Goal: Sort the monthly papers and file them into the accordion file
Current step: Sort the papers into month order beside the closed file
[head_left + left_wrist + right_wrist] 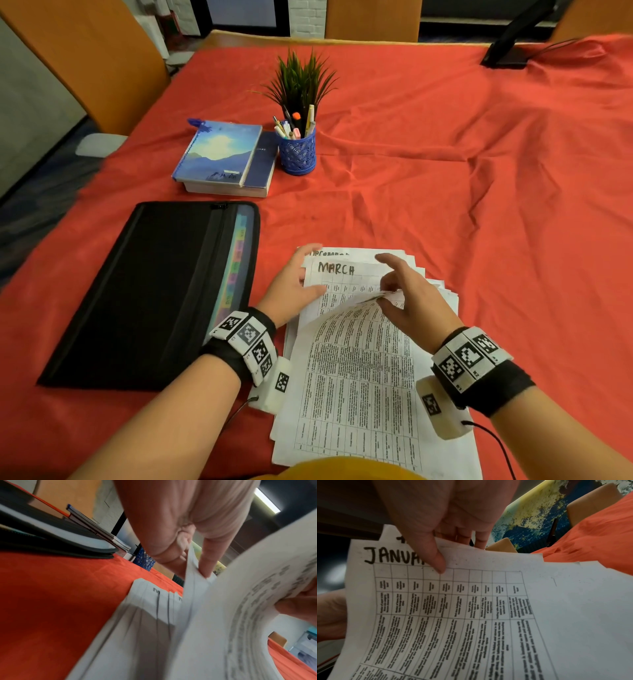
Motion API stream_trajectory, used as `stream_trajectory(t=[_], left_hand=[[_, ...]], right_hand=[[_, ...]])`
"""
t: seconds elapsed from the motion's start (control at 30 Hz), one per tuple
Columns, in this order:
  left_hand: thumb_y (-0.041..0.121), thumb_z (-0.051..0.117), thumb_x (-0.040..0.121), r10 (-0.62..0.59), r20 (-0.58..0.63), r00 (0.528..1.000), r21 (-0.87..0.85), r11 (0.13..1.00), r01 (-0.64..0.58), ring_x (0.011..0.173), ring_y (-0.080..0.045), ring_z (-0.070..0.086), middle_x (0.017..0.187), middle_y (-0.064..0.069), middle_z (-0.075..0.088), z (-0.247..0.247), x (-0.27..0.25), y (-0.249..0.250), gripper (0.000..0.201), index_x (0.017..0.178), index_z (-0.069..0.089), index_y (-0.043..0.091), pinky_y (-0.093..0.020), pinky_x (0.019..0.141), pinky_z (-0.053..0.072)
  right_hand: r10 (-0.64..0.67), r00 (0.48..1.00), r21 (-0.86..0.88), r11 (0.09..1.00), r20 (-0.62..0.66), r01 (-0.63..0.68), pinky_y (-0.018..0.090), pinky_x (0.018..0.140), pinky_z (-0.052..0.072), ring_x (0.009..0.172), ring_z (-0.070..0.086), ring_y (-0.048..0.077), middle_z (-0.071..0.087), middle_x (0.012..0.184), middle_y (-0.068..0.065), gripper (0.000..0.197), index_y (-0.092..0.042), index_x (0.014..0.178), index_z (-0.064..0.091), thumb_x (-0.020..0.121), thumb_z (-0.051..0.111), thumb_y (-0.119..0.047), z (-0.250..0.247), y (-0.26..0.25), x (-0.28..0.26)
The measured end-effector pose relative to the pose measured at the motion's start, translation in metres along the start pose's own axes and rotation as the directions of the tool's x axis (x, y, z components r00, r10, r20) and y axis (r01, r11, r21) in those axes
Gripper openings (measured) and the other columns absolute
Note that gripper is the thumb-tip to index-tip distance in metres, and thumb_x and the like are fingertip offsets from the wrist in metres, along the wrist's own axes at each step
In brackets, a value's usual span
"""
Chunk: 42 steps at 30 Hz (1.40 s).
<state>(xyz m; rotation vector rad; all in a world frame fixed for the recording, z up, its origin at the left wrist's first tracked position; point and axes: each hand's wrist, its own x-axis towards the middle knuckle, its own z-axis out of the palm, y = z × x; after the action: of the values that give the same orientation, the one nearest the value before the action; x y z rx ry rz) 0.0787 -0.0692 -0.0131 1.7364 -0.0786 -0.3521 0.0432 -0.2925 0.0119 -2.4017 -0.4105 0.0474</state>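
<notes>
White papers (356, 377) in both hands (294, 287) (411, 301)

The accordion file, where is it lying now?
In the head view the accordion file lies flat at the left, beside the paper stack, in front of the books.

Open cloth (496, 212) right of papers (359, 377); accordion file (144, 291) blocks left.

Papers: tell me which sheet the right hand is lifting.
The January sheet, its top edge pinched by the right hand; the March sheet lies beneath.
</notes>
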Motion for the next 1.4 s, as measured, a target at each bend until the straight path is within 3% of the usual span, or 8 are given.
stream_trajectory(t=[0.1, 0.27, 0.57, 0.73, 0.9, 1.1, 1.3, 1.4], left_hand=[[-0.001, 0.072, 0.077, -0.02, -0.033, 0.999, -0.037, 0.999, 0.019, 0.101, -0.014, 0.067, 0.113, -0.005, 0.067, 0.003, 0.001, -0.005, 0.091, 0.136, 0.023, 0.047, -0.033, 0.086, 0.054], [0.008, 0.084, 0.064, -0.004, -0.059, 0.998, 0.066, 0.998, 0.008, 0.114, -0.006, 0.056, 0.128, 0.005, 0.054, 0.006, 0.005, -0.003, 0.097, 0.141, 0.03, 0.032, -0.021, 0.096, 0.046], [0.013, 0.058, 0.09, -0.323, 0.076, 0.943, -0.172, 0.928, 0.331, 0.101, -0.028, 0.067, 0.109, -0.016, 0.069, -0.019, -0.012, -0.02, 0.024, 0.109, 0.065, 0.001, -0.041, 0.089, 0.054], [0.016, 0.056, 0.093, -0.177, -0.364, 0.914, -0.118, 0.983, 0.143, 0.087, -0.023, 0.069, 0.093, -0.008, 0.071, -0.035, -0.013, -0.009, 0.014, 0.099, 0.066, 0.008, -0.036, 0.079, 0.056], [0.017, 0.053, 0.094, -0.025, -0.584, 0.811, -0.026, 1.0, 0.012, 0.071, -0.003, 0.066, 0.088, 0.002, 0.068, -0.081, -0.017, 0.02, 0.012, 0.098, 0.064, 0.015, -0.021, 0.065, 0.054], [0.02, 0.052, 0.096, 0.145, -0.586, 0.797, 0.151, 0.986, -0.069, 0.074, -0.001, 0.06, 0.086, 0.006, 0.067, -0.128, -0.037, 0.066, 0.013, 0.101, 0.063, 0.014, -0.012, 0.063, 0.049], [0.032, 0.064, 0.076, 0.089, -0.419, 0.904, -0.162, 0.972, -0.171, 0.075, -0.013, 0.071, 0.084, 0.0, 0.075, -0.146, -0.076, 0.103, 0.016, 0.084, 0.071, 0.02, -0.026, 0.062, 0.058], [0.036, 0.067, 0.064, 0.084, -0.381, 0.921, -0.233, 0.955, -0.183, 0.072, -0.014, 0.071, 0.083, -0.003, 0.074, -0.15, -0.085, 0.109, 0.021, 0.079, 0.074, 0.022, -0.028, 0.06, 0.059]], right_hand=[[-0.005, 1.0, -0.065, 0.998, 0.017, 0.006, 0.022, 0.081, 0.034, 0.087, 0.043, 0.011, 0.049, 0.086, -0.009, 0.068, -0.014, 0.138, 0.035, 0.077, 0.063, -0.001, -0.001, 0.0, 0.002], [-0.156, 0.987, -0.207, 0.968, -0.039, 0.145, 0.037, 0.069, 0.045, 0.077, 0.049, 0.019, 0.059, 0.08, -0.005, 0.051, -0.012, 0.118, 0.057, 0.07, 0.072, -0.003, 0.003, 0.003, 0.007], [-0.238, 0.97, -0.204, 0.954, -0.056, 0.222, 0.031, 0.068, 0.041, 0.082, 0.043, 0.01, 0.061, 0.085, -0.003, 0.016, -0.019, 0.079, 0.064, 0.074, 0.049, -0.021, 0.002, 0.015, 0.003], [-0.188, 0.978, -0.109, 0.974, 0.091, 0.197, 0.026, 0.07, 0.039, 0.074, 0.053, 0.013, 0.065, 0.079, 0.001, 0.018, -0.011, 0.077, 0.055, 0.063, 0.051, -0.001, -0.007, 0.013, 0.009], [-0.115, 0.987, -0.07, 0.99, 0.11, 0.124, 0.017, 0.059, 0.036, 0.063, 0.05, 0.007, 0.06, 0.073, -0.007, 0.013, -0.008, 0.091, 0.061, 0.08, 0.064, -0.002, -0.022, 0.013, 0.019], [0.095, 0.982, -0.04, 0.995, 0.161, -0.09, 0.016, 0.07, 0.035, 0.085, 0.056, 0.012, 0.06, 0.091, -0.007, 0.023, -0.011, 0.105, 0.063, 0.083, 0.067, -0.015, -0.027, 0.013, 0.05], [0.145, 0.959, -0.189, 0.977, 0.245, -0.1, 0.029, 0.085, 0.041, 0.103, 0.057, 0.024, 0.063, 0.109, 0.009, 0.032, -0.01, 0.118, 0.061, 0.087, 0.062, -0.017, -0.024, 0.015, 0.076], [0.143, 0.96, -0.196, 0.976, 0.24, -0.097, 0.022, 0.085, 0.038, 0.106, 0.056, 0.022, 0.063, 0.115, 0.009, 0.036, -0.013, 0.123, 0.058, 0.087, 0.06, -0.013, -0.019, 0.014, 0.081]])
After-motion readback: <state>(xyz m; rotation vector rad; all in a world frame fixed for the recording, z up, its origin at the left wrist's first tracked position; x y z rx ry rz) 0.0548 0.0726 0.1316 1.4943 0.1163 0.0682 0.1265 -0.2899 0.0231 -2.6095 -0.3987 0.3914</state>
